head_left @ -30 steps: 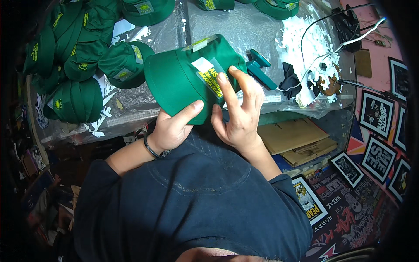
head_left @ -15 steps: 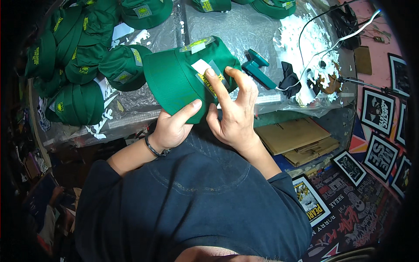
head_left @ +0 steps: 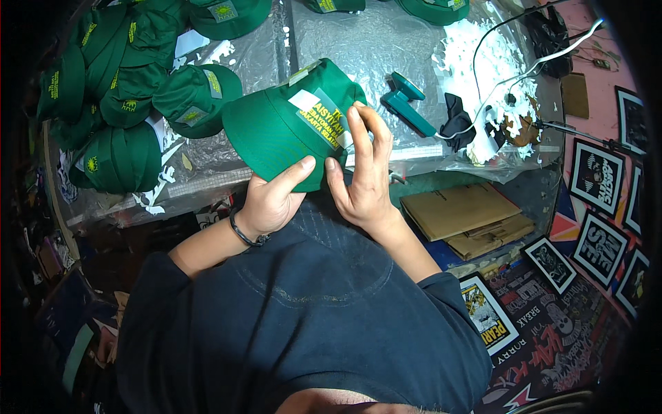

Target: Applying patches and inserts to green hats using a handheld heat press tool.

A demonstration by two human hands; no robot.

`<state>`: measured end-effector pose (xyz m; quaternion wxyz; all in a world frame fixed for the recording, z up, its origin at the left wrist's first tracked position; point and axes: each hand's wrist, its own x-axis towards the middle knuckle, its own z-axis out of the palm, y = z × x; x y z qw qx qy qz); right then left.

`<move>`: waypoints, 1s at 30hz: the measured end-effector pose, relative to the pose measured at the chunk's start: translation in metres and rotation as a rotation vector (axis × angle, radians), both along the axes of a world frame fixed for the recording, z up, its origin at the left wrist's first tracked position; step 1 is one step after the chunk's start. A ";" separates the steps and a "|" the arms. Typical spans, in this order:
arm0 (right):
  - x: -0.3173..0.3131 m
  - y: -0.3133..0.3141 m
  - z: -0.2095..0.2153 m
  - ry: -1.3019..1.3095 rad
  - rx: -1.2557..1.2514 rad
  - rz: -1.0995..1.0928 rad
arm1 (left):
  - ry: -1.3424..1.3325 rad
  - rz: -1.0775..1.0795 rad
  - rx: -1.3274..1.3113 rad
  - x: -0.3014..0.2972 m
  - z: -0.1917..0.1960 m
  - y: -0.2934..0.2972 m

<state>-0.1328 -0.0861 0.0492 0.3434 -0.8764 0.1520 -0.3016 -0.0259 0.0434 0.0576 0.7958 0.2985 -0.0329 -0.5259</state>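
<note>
My left hand (head_left: pixel 272 200) pinches the near edge of the green cap (head_left: pixel 289 131) while my right hand (head_left: pixel 362 183) presses open fingers on its transfer label (head_left: pixel 318 117).

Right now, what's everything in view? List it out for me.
Held cap: one, green with a pale label and yellow print, over the table's near edge.
Other caps: a heap, green, far left of the table; a few more along the far edge.
Table: one, covered in clear plastic sheet.
Hand tool: one, teal, right of the held cap.
Black cloth: one, beside the tool.
Cables: white and black, far right.
Cardboard pieces: brown, below the table.
Posters: several, right floor.
Left hand: grips the cap's near edge.
Right hand: fingers on the label.
</note>
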 end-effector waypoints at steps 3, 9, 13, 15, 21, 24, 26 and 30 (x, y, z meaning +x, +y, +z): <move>-0.001 0.000 -0.003 -0.005 0.009 -0.006 | 0.022 0.007 0.002 -0.001 -0.002 0.000; -0.005 -0.002 -0.006 -0.014 -0.025 0.020 | 0.016 0.056 0.003 -0.004 0.000 -0.002; -0.006 -0.005 -0.009 -0.028 -0.011 0.032 | 0.024 0.057 0.000 -0.008 -0.002 -0.003; -0.007 -0.007 -0.011 -0.027 -0.005 0.040 | 0.033 0.063 0.001 -0.010 -0.002 -0.005; -0.005 -0.019 -0.013 -0.084 0.044 0.023 | 0.013 0.089 -0.007 -0.009 -0.011 -0.011; -0.013 -0.049 -0.026 -0.208 0.075 -0.129 | 0.007 0.102 0.014 0.002 -0.018 -0.012; -0.025 -0.085 -0.049 -0.020 0.166 -0.365 | 0.061 0.125 0.066 0.012 -0.019 -0.010; -0.070 -0.143 -0.121 0.667 -0.143 -0.450 | 0.121 0.162 0.083 0.025 -0.025 -0.005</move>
